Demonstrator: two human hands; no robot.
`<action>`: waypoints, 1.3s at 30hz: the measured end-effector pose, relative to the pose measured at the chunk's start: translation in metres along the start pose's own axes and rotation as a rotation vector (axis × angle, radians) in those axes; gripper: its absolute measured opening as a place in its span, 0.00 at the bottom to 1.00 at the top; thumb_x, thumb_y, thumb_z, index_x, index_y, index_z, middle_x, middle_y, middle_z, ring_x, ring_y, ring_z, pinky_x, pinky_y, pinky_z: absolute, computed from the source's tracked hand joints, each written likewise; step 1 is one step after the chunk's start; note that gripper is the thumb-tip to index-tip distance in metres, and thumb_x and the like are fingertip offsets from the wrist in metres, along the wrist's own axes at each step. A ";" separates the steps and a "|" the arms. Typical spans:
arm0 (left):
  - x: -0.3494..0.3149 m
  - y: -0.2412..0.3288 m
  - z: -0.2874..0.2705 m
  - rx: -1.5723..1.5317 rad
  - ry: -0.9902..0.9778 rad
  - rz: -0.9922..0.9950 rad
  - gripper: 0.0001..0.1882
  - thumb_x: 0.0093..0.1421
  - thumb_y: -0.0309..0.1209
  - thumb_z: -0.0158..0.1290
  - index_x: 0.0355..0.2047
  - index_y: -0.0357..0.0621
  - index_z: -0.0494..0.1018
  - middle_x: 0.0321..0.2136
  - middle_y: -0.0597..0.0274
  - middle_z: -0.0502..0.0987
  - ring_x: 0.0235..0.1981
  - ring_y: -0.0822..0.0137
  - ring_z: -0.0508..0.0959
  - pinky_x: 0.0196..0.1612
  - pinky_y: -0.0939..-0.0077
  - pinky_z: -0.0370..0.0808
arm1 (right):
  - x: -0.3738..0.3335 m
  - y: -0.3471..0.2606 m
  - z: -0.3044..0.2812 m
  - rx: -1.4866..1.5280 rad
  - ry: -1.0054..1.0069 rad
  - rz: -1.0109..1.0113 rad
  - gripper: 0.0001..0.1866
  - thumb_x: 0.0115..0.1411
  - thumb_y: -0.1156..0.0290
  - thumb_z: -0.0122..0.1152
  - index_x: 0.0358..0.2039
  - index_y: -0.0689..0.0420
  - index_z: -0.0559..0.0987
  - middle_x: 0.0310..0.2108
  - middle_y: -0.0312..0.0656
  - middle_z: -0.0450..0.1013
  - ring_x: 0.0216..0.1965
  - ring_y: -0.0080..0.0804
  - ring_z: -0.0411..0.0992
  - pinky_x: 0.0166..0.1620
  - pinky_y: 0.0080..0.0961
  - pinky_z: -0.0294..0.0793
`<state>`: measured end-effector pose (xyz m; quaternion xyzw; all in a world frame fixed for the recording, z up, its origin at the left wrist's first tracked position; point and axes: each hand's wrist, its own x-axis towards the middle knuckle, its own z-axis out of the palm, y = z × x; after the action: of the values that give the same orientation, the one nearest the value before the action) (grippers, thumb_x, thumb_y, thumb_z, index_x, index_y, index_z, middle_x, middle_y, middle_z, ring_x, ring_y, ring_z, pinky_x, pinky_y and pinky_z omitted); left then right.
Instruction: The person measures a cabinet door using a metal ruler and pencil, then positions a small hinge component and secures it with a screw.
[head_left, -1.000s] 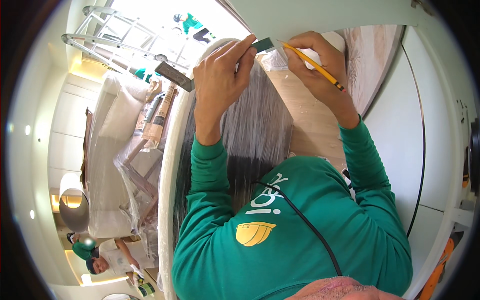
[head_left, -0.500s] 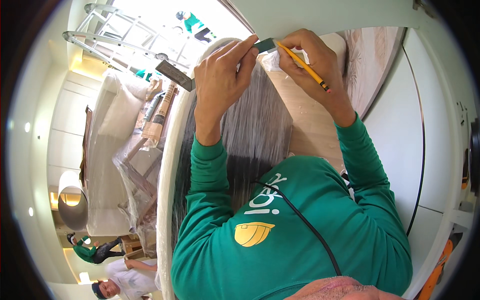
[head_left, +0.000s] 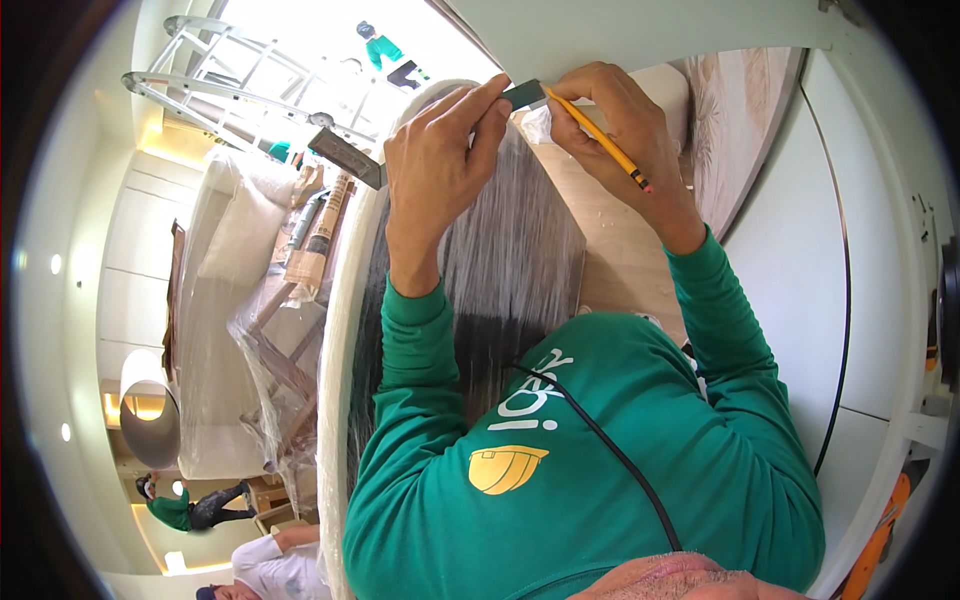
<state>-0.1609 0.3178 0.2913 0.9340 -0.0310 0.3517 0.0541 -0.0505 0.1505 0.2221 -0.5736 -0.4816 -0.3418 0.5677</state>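
My left hand [head_left: 435, 165] is closed on a small dark green flat piece [head_left: 523, 95], which sticks out past the thumb and fingertips. On its other side a dark grey bar [head_left: 345, 157] juts out; my hand hides whether the two are one thing. In my right hand [head_left: 625, 145] I grip a yellow pencil [head_left: 608, 145], its pink eraser end toward me. The pencil's point is at the free end of the green piece; whether they touch I cannot tell. Both hands are above a plastic-wrapped dark surface [head_left: 500, 220].
A pale panel [head_left: 660, 25] is just beyond my hands, with white panels [head_left: 790, 230] on the right. Left stand a metal ladder [head_left: 215, 80], plastic-wrapped furniture [head_left: 215, 330] and cardboard [head_left: 315, 250]. Several other people are about, one in white [head_left: 280, 568] nearby. A black cable [head_left: 610, 440] crosses my chest.
My hands, the green piece and the pencil have shifted very slightly left in the picture. The person in white has moved lower, partly out of view.
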 end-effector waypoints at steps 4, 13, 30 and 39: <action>0.001 0.001 -0.001 -0.006 0.004 0.010 0.13 0.68 0.37 0.56 0.48 0.51 0.84 0.29 0.66 0.83 0.21 0.65 0.78 0.26 0.69 0.73 | 0.000 -0.001 0.003 -0.005 0.028 0.004 0.14 0.58 0.76 0.70 0.42 0.55 0.75 0.35 0.41 0.75 0.36 0.42 0.75 0.39 0.35 0.74; 0.001 0.002 -0.002 -0.018 -0.003 0.009 0.13 0.68 0.37 0.56 0.48 0.50 0.84 0.27 0.65 0.81 0.20 0.66 0.78 0.26 0.69 0.72 | -0.004 0.000 0.007 0.001 0.063 0.010 0.13 0.58 0.75 0.70 0.41 0.54 0.75 0.36 0.39 0.75 0.36 0.40 0.75 0.40 0.35 0.73; 0.003 0.005 -0.005 0.001 -0.017 -0.001 0.14 0.68 0.37 0.57 0.49 0.49 0.83 0.25 0.64 0.80 0.19 0.68 0.75 0.26 0.69 0.71 | -0.001 -0.001 0.009 -0.004 0.103 -0.003 0.13 0.56 0.77 0.69 0.41 0.54 0.75 0.33 0.39 0.76 0.34 0.42 0.76 0.38 0.35 0.73; -0.015 0.003 -0.005 -0.119 -0.027 -0.104 0.14 0.69 0.35 0.55 0.51 0.46 0.82 0.25 0.60 0.79 0.22 0.67 0.76 0.28 0.71 0.72 | -0.030 -0.012 -0.020 0.181 0.158 0.206 0.03 0.61 0.77 0.58 0.34 0.61 0.74 0.33 0.44 0.73 0.37 0.37 0.76 0.42 0.32 0.75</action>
<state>-0.1758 0.3161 0.2858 0.9341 -0.0037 0.3335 0.1272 -0.0680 0.1250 0.1999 -0.5379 -0.4030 -0.2809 0.6851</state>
